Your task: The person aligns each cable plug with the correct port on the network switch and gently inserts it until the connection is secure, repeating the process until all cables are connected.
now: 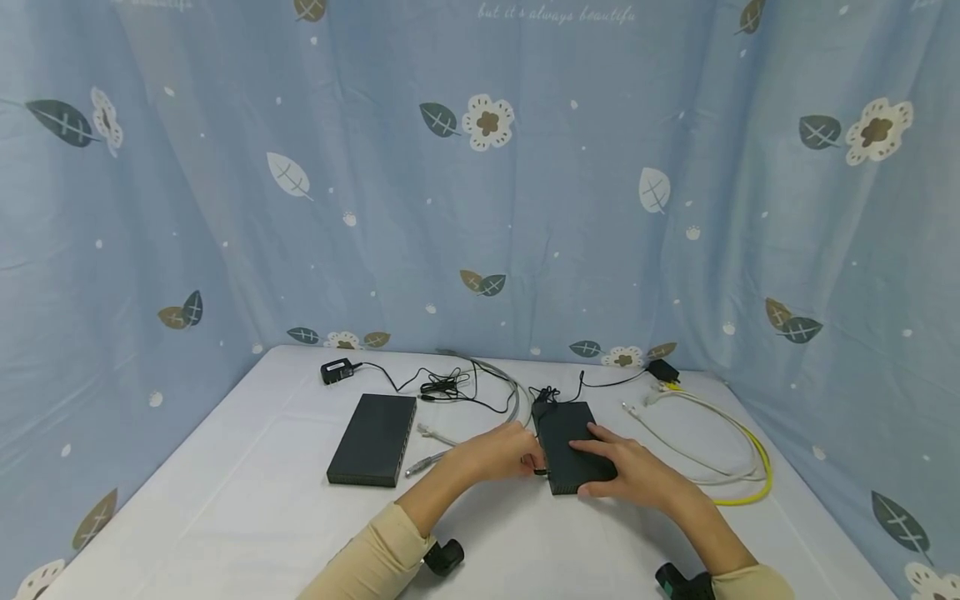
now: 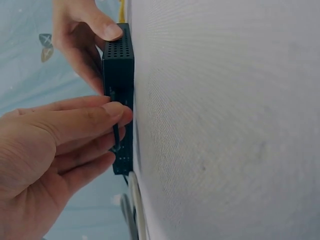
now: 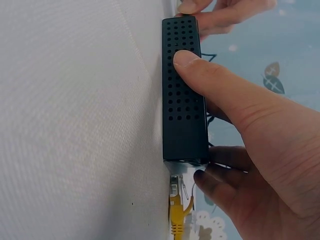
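A flat black network switch (image 1: 567, 433) with a perforated side lies on the table under my right hand (image 1: 637, 471). My right thumb presses on the perforated side (image 3: 181, 100) in the right wrist view, while the fingers spread over the top face and hold the box. At its left side, my left hand (image 1: 502, 452) pinches a small black plug (image 1: 540, 472) against the port side (image 2: 121, 162). A thin black cable (image 2: 116, 137) runs along the left fingers in the left wrist view; the plug's tip is hidden by them.
Another black box (image 1: 372, 439) lies to the left, with grey network cables (image 1: 438, 435) between the two. A black power adapter (image 1: 337, 370) and bundled cord (image 1: 444, 386) sit behind it. Another adapter (image 1: 662, 371), a white cable (image 1: 693, 458) and a yellow cable (image 1: 765, 475) lie at right.
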